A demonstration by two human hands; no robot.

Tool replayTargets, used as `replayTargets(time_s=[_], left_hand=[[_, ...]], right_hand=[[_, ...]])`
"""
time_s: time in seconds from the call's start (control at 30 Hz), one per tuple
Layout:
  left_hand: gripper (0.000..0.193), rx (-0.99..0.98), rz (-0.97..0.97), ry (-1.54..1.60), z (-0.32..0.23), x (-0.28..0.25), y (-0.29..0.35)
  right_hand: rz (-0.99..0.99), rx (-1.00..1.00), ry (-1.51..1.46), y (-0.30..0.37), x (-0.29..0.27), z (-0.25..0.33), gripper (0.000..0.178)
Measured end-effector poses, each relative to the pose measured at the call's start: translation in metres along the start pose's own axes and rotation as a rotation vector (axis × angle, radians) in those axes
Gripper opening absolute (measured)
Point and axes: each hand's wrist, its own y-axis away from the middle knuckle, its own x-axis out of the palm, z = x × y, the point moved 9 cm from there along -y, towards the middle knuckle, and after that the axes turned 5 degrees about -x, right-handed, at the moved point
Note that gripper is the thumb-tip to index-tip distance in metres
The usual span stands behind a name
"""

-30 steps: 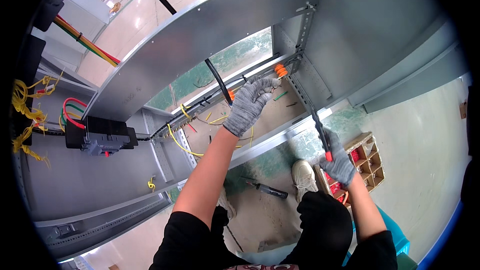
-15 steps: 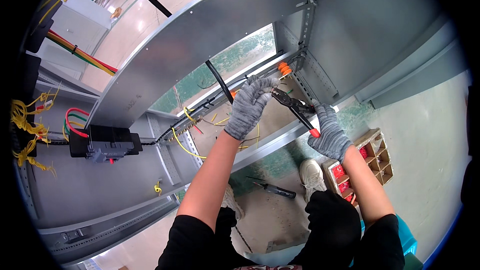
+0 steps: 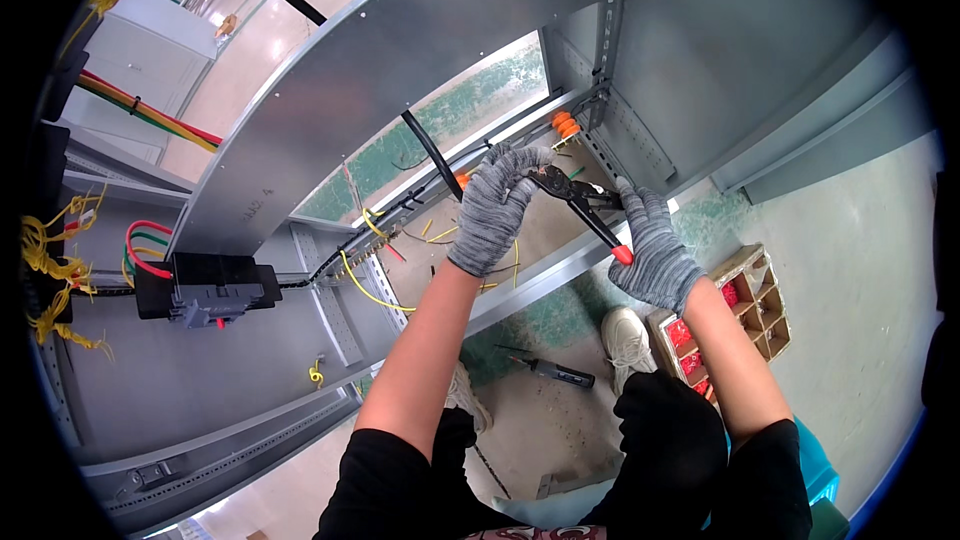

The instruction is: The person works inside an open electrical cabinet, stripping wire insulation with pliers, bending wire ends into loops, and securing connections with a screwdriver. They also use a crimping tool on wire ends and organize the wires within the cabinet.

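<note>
a short dark marking (image 3: 258, 205), seemingly handwritten, stands at a slant on the grey metal panel (image 3: 340, 90), near its lower left end. faint pale marks on the black-and-grey circuit breaker (image 3: 218, 294) and on the dark-handled tool (image 3: 562, 373) below are too small to read.

With my gloved right hand (image 3: 655, 252) I'm holding black pliers (image 3: 574, 199) aslant; their handles are standing apart, one showing a red end, and their dark head is pointing leftward, resting at my gloved left hand's (image 3: 497, 208) fingertips.
</note>
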Motion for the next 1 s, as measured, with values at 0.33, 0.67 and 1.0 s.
replayTargets(time_s=[0.33, 0.67, 1.0], left_hand=[[0.037, 0.028, -0.066, -0.1, -0.012, -0.004, -0.001], [0.033, 0.028, -0.069, -0.041, -0.012, -0.004, -0.001], [0.036, 0.137, -0.083, -0.181, -0.016, -0.001, -0.002]], right_hand=[[-0.068, -0.029, 0.045, -0.002, -0.012, 0.007, 0.083], [-0.063, 0.011, 0.312, -0.011, -0.015, 0.002, 0.065], [-0.044, -0.002, 0.119, -0.013, -0.009, -0.001, 0.06]])
